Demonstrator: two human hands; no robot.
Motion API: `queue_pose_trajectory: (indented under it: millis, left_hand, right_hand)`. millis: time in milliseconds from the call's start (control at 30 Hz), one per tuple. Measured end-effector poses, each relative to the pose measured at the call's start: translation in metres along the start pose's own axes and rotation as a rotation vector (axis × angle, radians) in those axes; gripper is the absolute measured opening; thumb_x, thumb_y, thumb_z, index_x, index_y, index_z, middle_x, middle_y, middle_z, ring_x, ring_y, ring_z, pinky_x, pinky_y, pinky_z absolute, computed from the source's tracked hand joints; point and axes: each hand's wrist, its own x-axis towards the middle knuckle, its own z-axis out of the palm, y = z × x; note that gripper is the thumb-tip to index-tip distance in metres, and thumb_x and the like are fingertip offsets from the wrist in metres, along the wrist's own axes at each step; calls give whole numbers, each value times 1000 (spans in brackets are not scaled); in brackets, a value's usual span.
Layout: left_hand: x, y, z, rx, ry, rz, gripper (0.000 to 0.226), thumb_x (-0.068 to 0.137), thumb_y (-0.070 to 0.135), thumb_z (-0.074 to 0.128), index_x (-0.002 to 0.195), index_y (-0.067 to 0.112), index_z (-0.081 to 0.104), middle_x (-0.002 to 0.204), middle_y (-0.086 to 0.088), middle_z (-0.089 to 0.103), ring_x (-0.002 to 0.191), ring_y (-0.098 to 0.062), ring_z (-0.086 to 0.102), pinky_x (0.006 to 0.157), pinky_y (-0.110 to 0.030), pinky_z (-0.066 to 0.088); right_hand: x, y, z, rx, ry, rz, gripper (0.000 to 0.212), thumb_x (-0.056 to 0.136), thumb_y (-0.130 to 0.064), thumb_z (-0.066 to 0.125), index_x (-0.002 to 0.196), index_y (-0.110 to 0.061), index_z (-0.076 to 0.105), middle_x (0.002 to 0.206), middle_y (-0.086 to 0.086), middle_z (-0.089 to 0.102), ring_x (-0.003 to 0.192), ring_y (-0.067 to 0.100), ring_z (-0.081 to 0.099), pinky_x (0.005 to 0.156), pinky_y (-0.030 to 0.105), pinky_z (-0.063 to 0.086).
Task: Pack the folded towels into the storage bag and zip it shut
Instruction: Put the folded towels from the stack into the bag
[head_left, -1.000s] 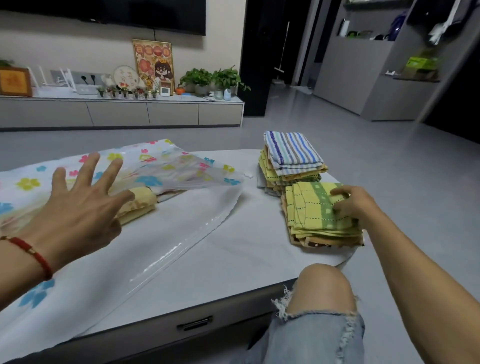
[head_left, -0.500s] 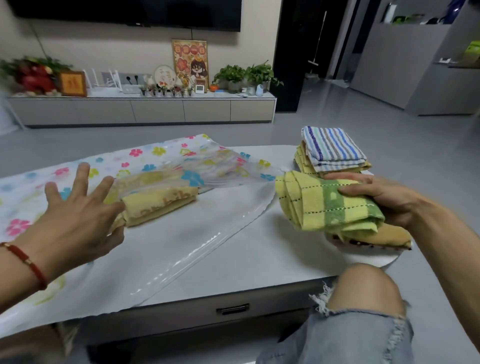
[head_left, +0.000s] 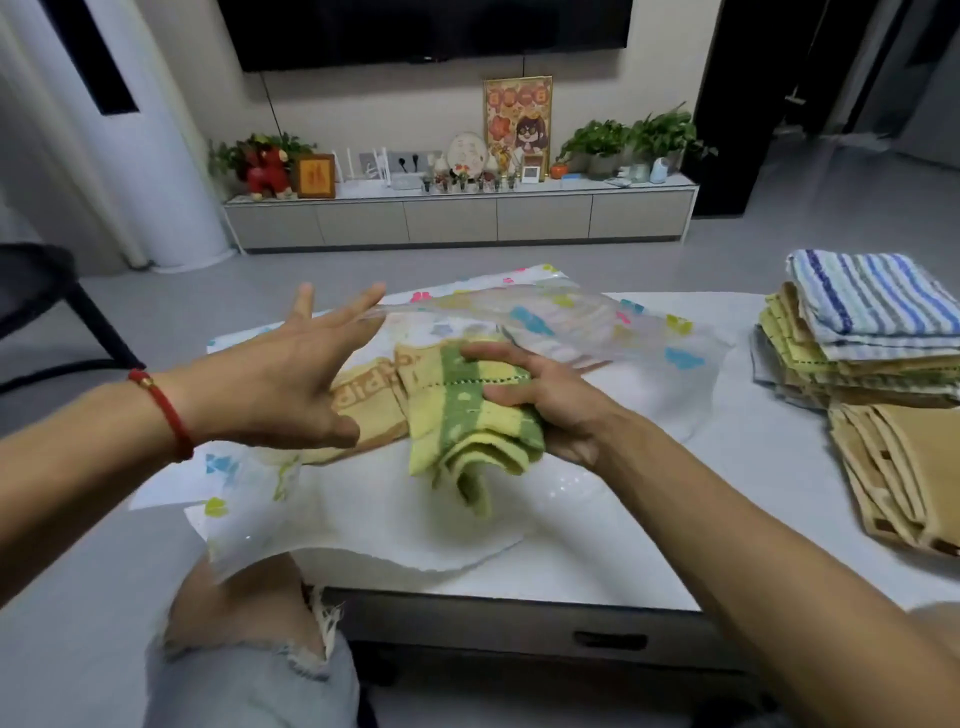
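Observation:
A clear storage bag (head_left: 582, 322) printed with coloured flowers lies across the white table (head_left: 623, 545). My left hand (head_left: 291, 384) has its fingers spread and lifts the bag's upper flap. A folded tan towel (head_left: 369, 410) lies inside the bag under that hand. My right hand (head_left: 540, 400) grips a folded yellow-green towel (head_left: 467, 426) at the bag's mouth, beside the tan one. At the right, a stack of folded towels (head_left: 852, 332) has a blue-striped one on top. A beige towel pile (head_left: 904, 473) sits in front of it.
My knees in torn jeans (head_left: 249, 654) are at the table's near edge. A drawer handle (head_left: 608, 639) shows on the table front. A dark chair frame (head_left: 47, 312) stands at the left. Beyond the grey floor is a low TV cabinet (head_left: 457, 218).
My right hand lifted the yellow-green towel off the right pile and carried it left to the bag's mouth. My left hand raised the bag's flap. The view turned left.

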Motion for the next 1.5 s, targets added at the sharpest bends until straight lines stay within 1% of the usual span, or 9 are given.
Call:
queue_pose_trajectory:
  millis: [100, 200, 367, 667, 733, 800, 933, 1267, 1500]
  left_hand:
    - [1, 2, -11, -36, 55, 125, 96, 73, 24, 74, 154, 24, 22, 157, 14, -12, 121, 23, -38, 114, -34, -15]
    - [3, 2, -23, -28, 65, 70, 94, 75, 23, 73, 153, 19, 22, 164, 8, -13, 122, 12, -34, 109, -25, -14]
    - [1, -2, -29, -35, 15, -6, 96, 77, 33, 72, 154, 27, 17, 160, 21, -20, 147, -27, -22, 120, -41, 8]
    - [5, -5, -11, -102, -62, -22, 104, 65, 47, 60, 156, 34, 11, 157, 30, -21, 149, -27, -21, 121, -46, 18]
    - [4, -8, -7, -104, -35, -35, 102, 67, 45, 60, 156, 34, 10, 157, 32, -20, 149, -26, -19, 119, -46, 20]
    - [6, -8, -2, -97, 18, -30, 96, 72, 47, 59, 156, 34, 13, 157, 31, -18, 150, -27, -17, 119, -54, 21]
    - [19, 5, 3, -76, 175, -9, 77, 78, 43, 58, 149, 24, 36, 163, 20, -11, 151, -34, -11, 112, -69, 21]
    - [26, 12, 1, -74, 235, -13, 59, 81, 34, 62, 138, 20, 51, 161, 27, 5, 151, -34, -6, 109, -71, 25]
    - [34, 20, 11, 9, 246, 5, 63, 83, 34, 61, 143, 25, 46, 165, 15, -4, 151, -36, -10, 108, -77, 17]
  right_hand:
    - [67, 29, 68, 312, 146, -169, 49, 93, 17, 49, 128, -15, 62, 119, 19, 67, 104, 33, 64, 97, 48, 53]
    - [114, 60, 115, 521, 269, -167, 45, 92, 3, 56, 122, -30, 64, 129, 19, 67, 104, 31, 63, 91, 45, 52]
    - [150, 132, 140, -102, 219, 100, 46, 92, -17, 60, 137, -20, 53, 136, 10, 61, 110, 25, 64, 104, 50, 53]
    - [147, 132, 140, -333, 85, 34, 61, 96, 8, 61, 152, 0, 40, 154, 17, 49, 134, 22, 55, 106, 28, 50]
    - [137, 117, 126, -401, 87, 75, 59, 97, -1, 59, 152, -13, 43, 150, 15, 53, 120, 28, 62, 96, 40, 57]
    - [120, 106, 102, -507, 215, 92, 46, 96, -14, 55, 141, -24, 57, 137, 11, 64, 96, 27, 66, 83, 42, 60]
    - [90, 103, 42, -819, 696, -9, 29, 94, -23, 56, 121, -20, 65, 124, 7, 68, 113, 29, 63, 87, 32, 46]
    - [117, 87, 8, -732, 450, 57, 59, 94, -20, 58, 151, -19, 44, 147, 13, 44, 128, 28, 52, 97, 28, 42]
    - [98, 75, -40, -643, 1013, -30, 46, 92, -13, 58, 137, -5, 53, 139, 23, 51, 124, 39, 54, 109, 41, 42]
